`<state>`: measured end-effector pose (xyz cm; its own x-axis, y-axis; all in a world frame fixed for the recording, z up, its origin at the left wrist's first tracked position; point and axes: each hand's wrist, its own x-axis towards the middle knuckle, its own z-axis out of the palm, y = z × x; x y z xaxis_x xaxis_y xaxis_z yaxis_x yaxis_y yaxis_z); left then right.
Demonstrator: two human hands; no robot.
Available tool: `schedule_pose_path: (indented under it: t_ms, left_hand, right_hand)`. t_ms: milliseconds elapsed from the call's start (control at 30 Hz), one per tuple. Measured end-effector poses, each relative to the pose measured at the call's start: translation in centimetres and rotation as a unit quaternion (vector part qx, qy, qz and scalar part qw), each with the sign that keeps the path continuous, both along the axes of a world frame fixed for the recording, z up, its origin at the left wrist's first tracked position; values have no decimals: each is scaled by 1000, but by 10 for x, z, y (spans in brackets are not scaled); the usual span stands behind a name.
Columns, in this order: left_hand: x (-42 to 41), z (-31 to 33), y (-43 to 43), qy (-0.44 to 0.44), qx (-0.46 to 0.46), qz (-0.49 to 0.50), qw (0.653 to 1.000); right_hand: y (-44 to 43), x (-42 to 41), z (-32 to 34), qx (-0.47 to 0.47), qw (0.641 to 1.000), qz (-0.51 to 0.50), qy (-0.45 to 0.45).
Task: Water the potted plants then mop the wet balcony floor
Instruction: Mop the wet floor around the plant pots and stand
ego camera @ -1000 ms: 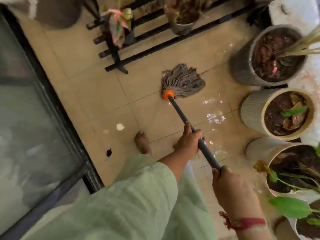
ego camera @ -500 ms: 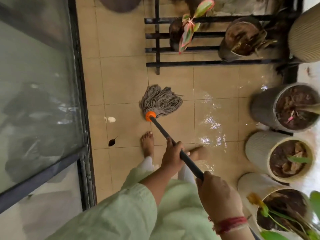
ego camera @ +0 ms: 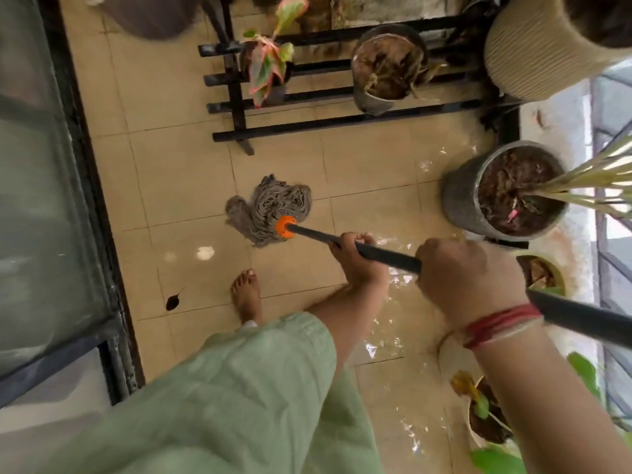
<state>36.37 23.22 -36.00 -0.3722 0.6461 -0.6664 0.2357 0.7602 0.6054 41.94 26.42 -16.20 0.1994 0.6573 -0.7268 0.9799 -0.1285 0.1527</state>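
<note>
A grey string mop head (ego camera: 270, 208) with an orange collar (ego camera: 285, 228) lies bunched on the beige tiled balcony floor (ego camera: 178, 172). Its black handle (ego camera: 386, 255) runs down to the right. My left hand (ego camera: 359, 260) grips the handle lower down, nearer the mop head. My right hand (ego camera: 468, 275), with red threads at the wrist, grips it higher up. Shiny wet patches (ego camera: 386, 340) cover the tiles right of my hands. Potted plants stand along the right: a grey pot (ego camera: 461, 200) with striped leaves, and a white pot (ego camera: 455, 364) below it.
A black metal rack (ego camera: 328, 123) at the far end holds a pink-leaved plant (ego camera: 268, 65) and a grey pot (ego camera: 367, 97). A ribbed cream pot (ego camera: 533, 53) stands top right. A glass sliding door (ego camera: 44, 200) lines the left. My bare foot (ego camera: 246, 295) and a dark leaf (ego camera: 172, 301) are on the tiles.
The mop head has been dragged leftward across the tiles and its strands have bunched up. The handle now lies flatter, pointing left, and both hands have shifted right with it.
</note>
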Motion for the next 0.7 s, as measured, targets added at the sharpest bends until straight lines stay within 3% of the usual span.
schedule_pose_path:
  t_ms: [67,100,133,167,233,367,567,700]
  left_hand:
    - [27,1,15,-83,28,108,990]
    - [48,1,16,-94,69,83,990]
    - [65,1,19,-35,56,14,998]
    - [73,5,20,34,48,-120,991]
    - [97,-4,13,51,69,-328,941]
    - [142,-9,11,-41,96,-409,907]
    - [176,-10,-2,-96,7,-653,751]
    - [144,-11,-19,-59,-36,-716,694]
  right_hand:
    - [-3,34,-5,29,999,-1,-16]
    - [-7,51,-8,39,999,-17,-21]
    - [-13,65,-13,40,998,-42,-22]
    - [-19,76,-18,40,997,-70,-18]
    - [-37,102,-27,35,989,-141,-3]
    - [-71,140,-39,32,969,-244,0]
    - [-119,149,-52,2,918,-395,-33]
    - [-135,106,-39,-36,888,-458,-6]
